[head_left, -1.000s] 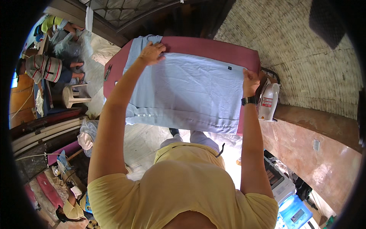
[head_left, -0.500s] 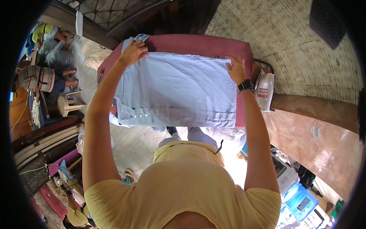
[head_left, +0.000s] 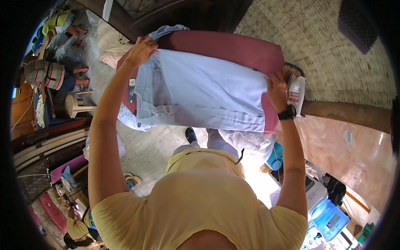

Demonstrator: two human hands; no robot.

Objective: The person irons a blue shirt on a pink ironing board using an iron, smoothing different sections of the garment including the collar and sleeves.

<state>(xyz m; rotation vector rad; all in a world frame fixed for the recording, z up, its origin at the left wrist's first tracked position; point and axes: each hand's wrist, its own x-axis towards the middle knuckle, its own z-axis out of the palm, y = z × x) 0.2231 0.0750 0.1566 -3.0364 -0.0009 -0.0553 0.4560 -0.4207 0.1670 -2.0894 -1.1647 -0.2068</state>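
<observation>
Blue and lightly creased, a buttoned garment (head_left: 204,87) lies spread across a maroon padded table (head_left: 225,40), its small white buttons (head_left: 164,113) in a row near the lower edge, toward the left. More of the same pale cloth is bunched above its upper left corner and hangs below the left end. At that corner rests the left hand (head_left: 142,51), its fingers bent over the fabric; I cannot tell whether they are clamped on it. Along the opposite edge, near the upper right corner, the right hand (head_left: 277,92) meets the cloth, and whether its fingers pinch the fabric I cannot tell either. Around the right wrist sits a black watch (head_left: 286,112). Just beyond, at the table's right end, is a white iron (head_left: 294,91). Clear plastic (head_left: 252,143) gathers beneath the front edge, near a dark shoe (head_left: 191,134). Farther left, a beige stool (head_left: 74,106) stands near a person in a striped top (head_left: 46,74); at the lower right is a large blue bottle (head_left: 329,219).
</observation>
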